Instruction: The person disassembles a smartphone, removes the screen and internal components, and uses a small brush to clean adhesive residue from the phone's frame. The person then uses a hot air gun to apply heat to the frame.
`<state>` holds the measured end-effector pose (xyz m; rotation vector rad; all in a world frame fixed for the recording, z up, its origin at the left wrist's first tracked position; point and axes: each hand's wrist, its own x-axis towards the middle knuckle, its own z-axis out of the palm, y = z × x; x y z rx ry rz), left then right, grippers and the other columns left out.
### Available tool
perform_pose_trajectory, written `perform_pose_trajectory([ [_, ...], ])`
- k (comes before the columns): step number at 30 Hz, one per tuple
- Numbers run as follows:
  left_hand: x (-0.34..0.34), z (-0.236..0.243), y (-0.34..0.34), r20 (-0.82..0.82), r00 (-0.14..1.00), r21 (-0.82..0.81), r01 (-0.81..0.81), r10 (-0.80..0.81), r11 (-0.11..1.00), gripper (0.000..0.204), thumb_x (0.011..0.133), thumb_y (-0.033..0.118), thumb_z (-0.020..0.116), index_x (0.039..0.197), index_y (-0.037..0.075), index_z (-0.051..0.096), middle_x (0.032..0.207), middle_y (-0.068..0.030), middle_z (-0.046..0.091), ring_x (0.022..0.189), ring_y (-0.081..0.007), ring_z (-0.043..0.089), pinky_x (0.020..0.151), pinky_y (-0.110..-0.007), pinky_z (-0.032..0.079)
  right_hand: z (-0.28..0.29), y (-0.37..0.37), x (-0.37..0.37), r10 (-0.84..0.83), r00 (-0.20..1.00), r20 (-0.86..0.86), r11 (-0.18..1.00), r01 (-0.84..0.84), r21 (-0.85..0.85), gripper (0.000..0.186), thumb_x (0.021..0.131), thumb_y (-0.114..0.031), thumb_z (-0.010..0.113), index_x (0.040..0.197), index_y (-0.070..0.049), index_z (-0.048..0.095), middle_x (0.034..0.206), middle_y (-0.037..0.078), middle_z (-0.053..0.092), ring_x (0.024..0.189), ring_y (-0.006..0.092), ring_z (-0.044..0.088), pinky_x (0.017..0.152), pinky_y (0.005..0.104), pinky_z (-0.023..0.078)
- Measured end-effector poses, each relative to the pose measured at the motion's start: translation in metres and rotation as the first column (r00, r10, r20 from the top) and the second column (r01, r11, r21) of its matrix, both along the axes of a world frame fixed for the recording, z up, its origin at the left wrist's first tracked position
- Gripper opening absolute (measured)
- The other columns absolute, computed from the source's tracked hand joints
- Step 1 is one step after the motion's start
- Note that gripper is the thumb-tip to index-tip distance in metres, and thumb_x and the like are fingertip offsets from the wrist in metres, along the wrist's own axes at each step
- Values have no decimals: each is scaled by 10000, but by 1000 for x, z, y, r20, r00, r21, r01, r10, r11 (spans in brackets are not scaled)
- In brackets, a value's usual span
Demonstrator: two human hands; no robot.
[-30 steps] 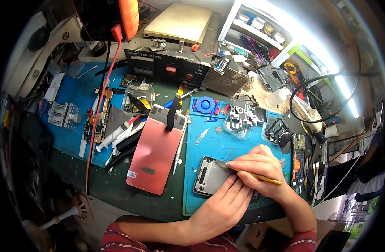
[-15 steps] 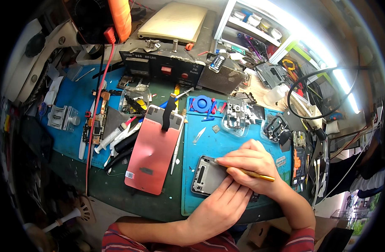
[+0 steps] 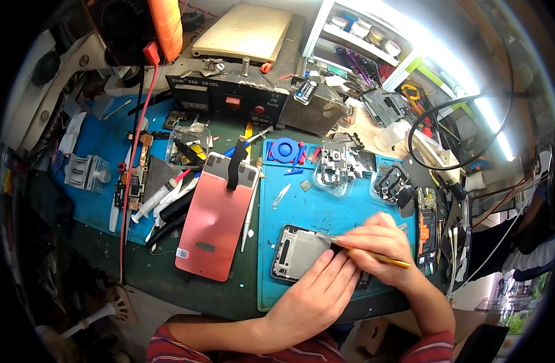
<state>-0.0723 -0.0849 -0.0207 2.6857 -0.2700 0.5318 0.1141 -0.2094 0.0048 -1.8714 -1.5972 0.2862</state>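
The gold pen-like tool (image 3: 391, 261) is gripped in the right hand (image 3: 379, 242), its tip just drawn back rightward near the far edge of the phone frame (image 3: 304, 253), which is laid on the blue mat (image 3: 326, 209). The frame is covered by the left hand (image 3: 315, 294), fingers outstretched; whether it is pinched cannot be told. Work seemingly remains centred on that edge.

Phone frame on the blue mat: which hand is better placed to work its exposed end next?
Probably the right hand: it holds the slim gold-handled tool, tip pointing over the phone frame. The left hand lies over the frame's near right part, seemingly steadying it.
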Motion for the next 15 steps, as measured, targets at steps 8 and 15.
perform_pose_trajectory([
  [8, -2, 0, -1, -43, 999, 17, 22, -21, 1000, 482, 936, 190, 550, 1336, -52, 664, 1411, -214, 632, 1379, -344, 577, 1210, -483, 417, 2, 32, -6, 49, 999, 13, 999, -49, -18, 323, 871, -134, 794, 1194, -145, 792, 1087, -9, 781, 869, 200, 612, 839, 354, 448],
  [15, 1, -1, 0, 7, 1000, -8, -6, 6, 1000, 466, 928, 167, 568, 1326, -52, 673, 1388, -220, 644, 1358, -368, 590, 1202, -500, 430, 4, -20, 3, -61, 998, -21, 996, 59, -74, 318, 864, -136, 792, 1182, -153, 804, 1094, -6, 783, 869, 207, 611, 827, 364, 437],
])
